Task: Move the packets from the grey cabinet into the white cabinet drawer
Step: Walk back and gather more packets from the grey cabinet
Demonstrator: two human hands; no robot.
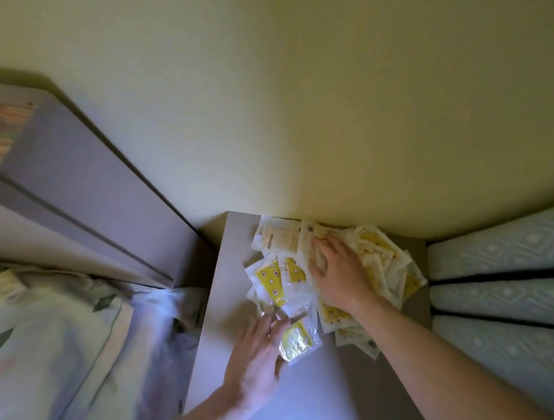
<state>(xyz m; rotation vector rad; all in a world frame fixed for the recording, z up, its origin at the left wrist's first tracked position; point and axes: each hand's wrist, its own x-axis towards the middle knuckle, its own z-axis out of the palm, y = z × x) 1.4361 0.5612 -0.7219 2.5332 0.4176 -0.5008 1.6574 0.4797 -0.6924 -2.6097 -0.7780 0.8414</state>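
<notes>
Several white and yellow packets lie spread over the far half of the grey cabinet top, up against the wall. My right hand lies flat on the pile at the right, fingers spread across the packets. My left hand reaches in from below with straight fingers touching the near packets, beside a shiny yellow packet. Neither hand has lifted a packet. The white cabinet drawer is not in view.
A grey headboard panel runs along the left, with bedding below it. Pale blue patterned cushions or mattresses stand stacked at the right. A yellowish wall rises behind the cabinet.
</notes>
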